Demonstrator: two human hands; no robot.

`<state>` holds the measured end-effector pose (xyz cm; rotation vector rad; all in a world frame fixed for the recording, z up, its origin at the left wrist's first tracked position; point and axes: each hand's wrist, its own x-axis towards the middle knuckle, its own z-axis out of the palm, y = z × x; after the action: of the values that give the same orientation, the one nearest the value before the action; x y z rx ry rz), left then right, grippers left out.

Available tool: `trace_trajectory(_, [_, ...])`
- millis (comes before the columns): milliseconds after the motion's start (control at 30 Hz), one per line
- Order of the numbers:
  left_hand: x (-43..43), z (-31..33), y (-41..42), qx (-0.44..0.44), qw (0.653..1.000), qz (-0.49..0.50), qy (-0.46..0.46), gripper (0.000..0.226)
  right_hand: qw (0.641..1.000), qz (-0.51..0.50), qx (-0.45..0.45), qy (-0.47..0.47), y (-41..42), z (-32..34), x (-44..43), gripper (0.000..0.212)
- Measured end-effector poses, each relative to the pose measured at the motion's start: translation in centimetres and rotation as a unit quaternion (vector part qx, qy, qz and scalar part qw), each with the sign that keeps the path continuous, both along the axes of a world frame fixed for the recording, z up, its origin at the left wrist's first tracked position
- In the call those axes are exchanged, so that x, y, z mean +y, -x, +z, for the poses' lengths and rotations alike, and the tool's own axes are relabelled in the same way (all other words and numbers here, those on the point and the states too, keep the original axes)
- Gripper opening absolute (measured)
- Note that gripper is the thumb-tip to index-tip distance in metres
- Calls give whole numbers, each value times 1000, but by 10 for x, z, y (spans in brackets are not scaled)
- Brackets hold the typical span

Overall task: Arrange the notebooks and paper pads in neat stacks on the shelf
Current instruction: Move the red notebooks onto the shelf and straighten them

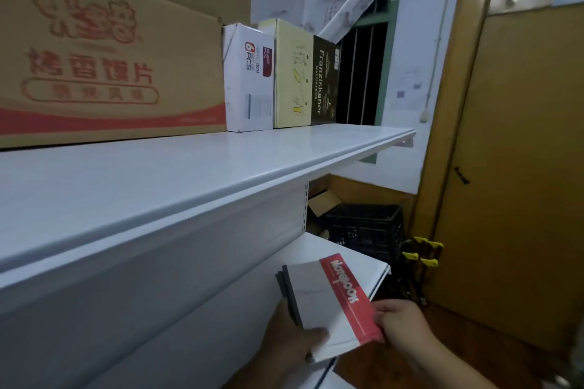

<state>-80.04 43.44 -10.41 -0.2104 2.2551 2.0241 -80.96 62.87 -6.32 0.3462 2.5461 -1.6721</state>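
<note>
Notebooks (328, 297), a small stack with a pale grey cover and a red band reading "Notebook" on top, sit in both your hands over the right end of the lower shelf (319, 246), close to its front edge; whether the stack touches the shelf cannot be told. Darker spines of the ones beneath peek out along the far left side, slightly out of line. Your left hand (294, 335) has its grip clamped on the near left corner, thumb flat on the cover. Your right hand (401, 322) is clamped on the red edge, fingers curled round it. On the upper shelf (189, 174), along its back edge, stand a large cardboard box (110, 57), a white box (249, 79), a yellow box (292, 73) and a dark box (325, 82), side by side. Beyond the shelf's right end sit a black crate (366, 227) and a wooden door (505, 167).
</note>
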Motion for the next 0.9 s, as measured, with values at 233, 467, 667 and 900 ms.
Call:
trace_trajectory(233, [34,-20,66,26,968,-53,244,123,999,35,29,-20,117,-24,17,30])
trace_trajectory(467, [65,-15,134,22,910,60,409,91,991,116,26,-63,233,-53,36,24])
trace_trajectory(667, [88,-18,168,-41,879,104,464,95,955,229,87,-170,280,-49,41,27])
trace_trajectory(900, [101,-9,172,-42,849,148,505,76,848,316,208,-371,301,-63,37,40])
